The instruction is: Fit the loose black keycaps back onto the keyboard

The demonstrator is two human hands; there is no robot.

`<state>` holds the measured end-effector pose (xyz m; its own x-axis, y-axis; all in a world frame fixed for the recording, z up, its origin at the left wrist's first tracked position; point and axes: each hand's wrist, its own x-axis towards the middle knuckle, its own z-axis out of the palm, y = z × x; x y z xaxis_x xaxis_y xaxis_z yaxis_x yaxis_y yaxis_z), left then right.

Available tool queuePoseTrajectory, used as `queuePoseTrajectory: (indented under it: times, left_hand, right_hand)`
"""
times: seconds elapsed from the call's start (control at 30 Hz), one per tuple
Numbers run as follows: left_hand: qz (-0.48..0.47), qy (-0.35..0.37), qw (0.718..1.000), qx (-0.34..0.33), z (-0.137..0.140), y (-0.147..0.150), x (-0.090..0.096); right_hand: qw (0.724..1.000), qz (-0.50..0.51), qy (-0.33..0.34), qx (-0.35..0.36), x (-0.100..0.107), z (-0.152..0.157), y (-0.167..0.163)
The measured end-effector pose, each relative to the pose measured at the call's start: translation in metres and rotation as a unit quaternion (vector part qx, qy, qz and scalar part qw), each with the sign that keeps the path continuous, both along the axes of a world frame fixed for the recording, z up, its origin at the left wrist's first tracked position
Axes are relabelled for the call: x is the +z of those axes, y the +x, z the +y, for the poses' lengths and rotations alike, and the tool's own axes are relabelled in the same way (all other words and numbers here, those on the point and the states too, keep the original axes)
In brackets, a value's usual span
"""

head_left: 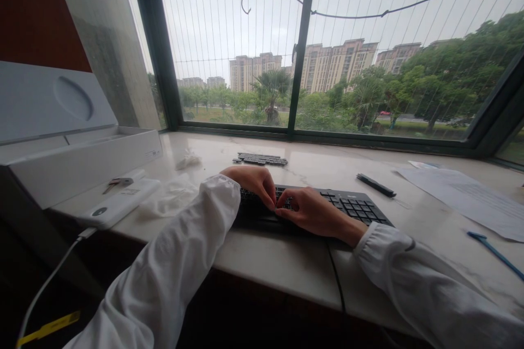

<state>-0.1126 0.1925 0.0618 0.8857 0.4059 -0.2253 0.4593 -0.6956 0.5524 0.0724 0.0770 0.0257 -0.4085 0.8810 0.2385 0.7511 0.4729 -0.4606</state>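
Observation:
A black keyboard (356, 204) lies on the pale stone sill, and both hands are over its middle-left part. My left hand (254, 181) points down with its fingers pinched together near the front rows. My right hand (313, 211) meets it fingertip to fingertip, thumb and fingers also drawn together. Whatever is between the fingertips is too small or hidden to make out. The hands and left sleeve cover much of the keyboard's left half. Behind it, dark loose keycaps (262, 159) are laid in rows.
A white box (85, 158) stands at left, near a white power bank (118, 202) with keys (118, 183) on it. Crumpled tissue (174, 196) lies beside. At right are a black stick-like object (375, 185), papers (470, 193) and a blue tool (497, 253). A cable (336, 275) crosses the front edge.

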Motion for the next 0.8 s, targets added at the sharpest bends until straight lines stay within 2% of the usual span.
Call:
queuePoseTrajectory:
  times: [0.8]
  left_hand:
    - [-0.004, 0.002, 1.000, 0.012, 0.0038, 0.0019, -0.0063]
  right_hand:
    - [0.997, -0.060, 0.029, -0.025, 0.0034, -0.0045, -0.0039]
